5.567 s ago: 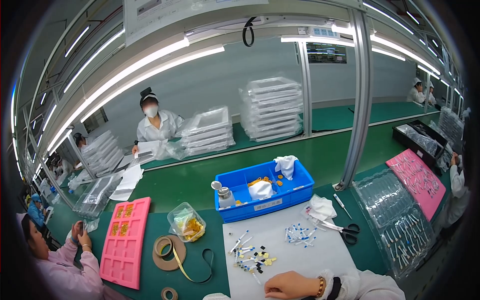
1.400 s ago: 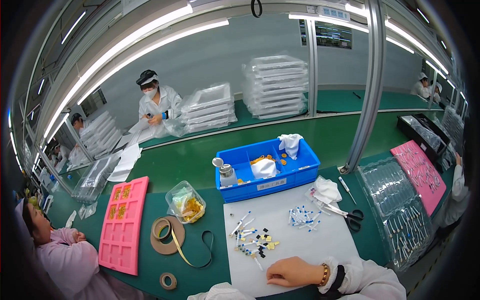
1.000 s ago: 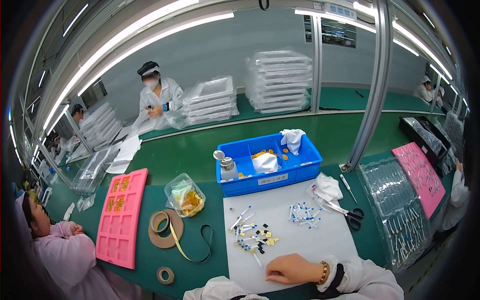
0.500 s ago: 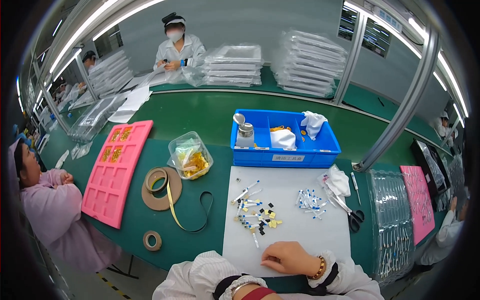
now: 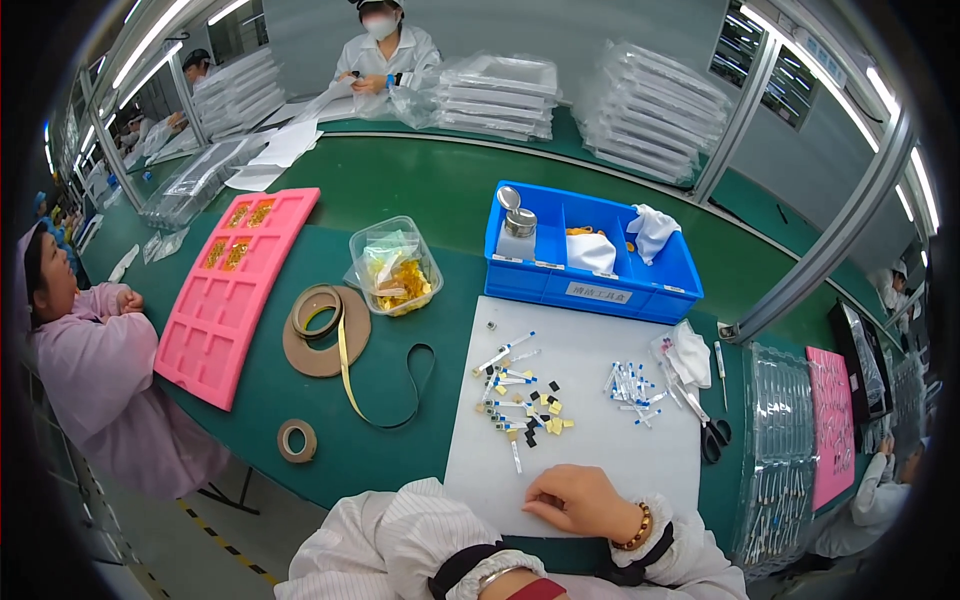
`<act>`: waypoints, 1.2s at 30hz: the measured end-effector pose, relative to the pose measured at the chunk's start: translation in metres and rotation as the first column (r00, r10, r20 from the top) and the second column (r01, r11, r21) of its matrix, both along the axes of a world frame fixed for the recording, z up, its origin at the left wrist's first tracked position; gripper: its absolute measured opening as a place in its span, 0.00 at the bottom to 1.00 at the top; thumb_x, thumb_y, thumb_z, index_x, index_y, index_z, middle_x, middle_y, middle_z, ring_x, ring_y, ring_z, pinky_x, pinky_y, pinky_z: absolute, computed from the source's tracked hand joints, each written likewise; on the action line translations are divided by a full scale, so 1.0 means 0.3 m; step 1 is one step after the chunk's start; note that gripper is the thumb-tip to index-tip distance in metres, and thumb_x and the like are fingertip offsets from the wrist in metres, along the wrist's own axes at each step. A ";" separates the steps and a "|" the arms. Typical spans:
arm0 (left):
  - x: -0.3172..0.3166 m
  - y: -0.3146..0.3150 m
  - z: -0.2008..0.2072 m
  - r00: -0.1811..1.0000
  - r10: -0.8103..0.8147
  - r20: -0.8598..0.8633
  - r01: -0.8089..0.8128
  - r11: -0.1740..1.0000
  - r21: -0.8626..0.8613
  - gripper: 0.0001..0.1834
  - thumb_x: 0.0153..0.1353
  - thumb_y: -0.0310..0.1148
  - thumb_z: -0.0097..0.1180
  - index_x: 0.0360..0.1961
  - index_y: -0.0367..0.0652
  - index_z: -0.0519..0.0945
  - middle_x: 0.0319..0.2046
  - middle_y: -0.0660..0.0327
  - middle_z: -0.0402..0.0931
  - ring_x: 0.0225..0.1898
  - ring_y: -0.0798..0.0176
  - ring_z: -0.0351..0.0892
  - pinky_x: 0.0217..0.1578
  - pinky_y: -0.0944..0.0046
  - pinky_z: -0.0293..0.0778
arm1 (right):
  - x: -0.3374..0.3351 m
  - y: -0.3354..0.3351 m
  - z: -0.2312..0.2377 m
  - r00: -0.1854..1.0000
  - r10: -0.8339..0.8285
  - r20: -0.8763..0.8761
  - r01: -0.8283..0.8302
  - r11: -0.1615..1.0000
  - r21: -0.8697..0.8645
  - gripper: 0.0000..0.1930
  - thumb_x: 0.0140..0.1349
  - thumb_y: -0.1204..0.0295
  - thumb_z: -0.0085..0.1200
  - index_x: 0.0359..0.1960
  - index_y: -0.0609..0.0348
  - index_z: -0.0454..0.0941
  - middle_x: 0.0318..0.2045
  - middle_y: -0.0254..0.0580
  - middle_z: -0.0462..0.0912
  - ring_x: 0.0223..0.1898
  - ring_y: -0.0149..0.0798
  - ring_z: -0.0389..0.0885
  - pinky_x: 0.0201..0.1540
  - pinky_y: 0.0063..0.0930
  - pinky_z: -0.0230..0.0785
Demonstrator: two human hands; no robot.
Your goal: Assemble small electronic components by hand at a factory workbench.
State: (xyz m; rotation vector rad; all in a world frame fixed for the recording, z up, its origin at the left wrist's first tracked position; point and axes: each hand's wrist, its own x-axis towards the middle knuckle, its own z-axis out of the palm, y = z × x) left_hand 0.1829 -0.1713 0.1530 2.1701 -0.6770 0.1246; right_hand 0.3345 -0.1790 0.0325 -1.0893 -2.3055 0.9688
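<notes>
My right hand (image 5: pixel 580 500) rests at the near edge of a white mat (image 5: pixel 580 440), fingers curled together and pointing left, with nothing seen in them. A beaded bracelet circles that wrist. My left forearm (image 5: pixel 505 575) crosses the lower edge, with a metal bangle and a red band at the wrist; its fingers are out of sight. Beyond the right hand lies a loose pile of small blue-and-white strips (image 5: pixel 510 378) mixed with black and pale yellow squares (image 5: pixel 545 408). Farther right on the mat is a second cluster of clear-and-blue strips (image 5: pixel 630 388).
Behind the mat stands a blue divided bin (image 5: pixel 600 290) holding a dispenser bottle and white cloths. Scissors (image 5: pixel 714 435) and clear trays (image 5: pixel 775 460) lie right. Left are tape rolls (image 5: pixel 298 440), a clear tub (image 5: pixel 395 265) and a pink tray (image 5: pixel 215 330). Co-workers (image 5: pixel 110 370) sit nearby.
The whole view has shifted, so the table items appear higher and mostly a little farther right. Both hands keep the same pose, and nothing on the mat has visibly moved.
</notes>
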 end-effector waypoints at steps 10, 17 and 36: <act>-0.011 -0.017 0.012 1.000 0.014 0.001 -0.014 1.000 -0.027 0.14 0.71 0.38 0.53 0.46 0.36 0.79 0.38 0.49 0.82 0.40 0.50 0.83 0.39 0.54 0.75 | -0.052 -0.004 0.007 0.963 -0.268 -0.008 0.268 0.963 -0.032 0.18 0.60 0.61 0.68 0.44 0.59 0.78 0.35 0.44 0.79 0.27 0.42 0.80 0.31 0.31 0.75; -0.021 -0.028 0.041 1.000 0.013 -0.002 -0.013 1.000 -0.015 0.14 0.71 0.38 0.53 0.46 0.37 0.80 0.37 0.49 0.82 0.40 0.50 0.84 0.39 0.54 0.75 | -0.095 0.000 -0.026 0.951 -0.289 0.111 0.265 0.945 0.193 0.20 0.58 0.64 0.69 0.44 0.60 0.75 0.35 0.44 0.79 0.28 0.43 0.80 0.33 0.33 0.75; -0.112 -0.025 0.054 0.997 0.081 0.003 -0.080 0.994 -0.071 0.13 0.71 0.37 0.54 0.45 0.37 0.80 0.36 0.50 0.83 0.39 0.51 0.84 0.37 0.54 0.75 | -0.114 0.021 0.009 0.946 -0.308 0.106 0.293 0.947 0.134 0.05 0.59 0.75 0.59 0.36 0.59 0.77 0.31 0.46 0.81 0.29 0.48 0.83 0.31 0.37 0.76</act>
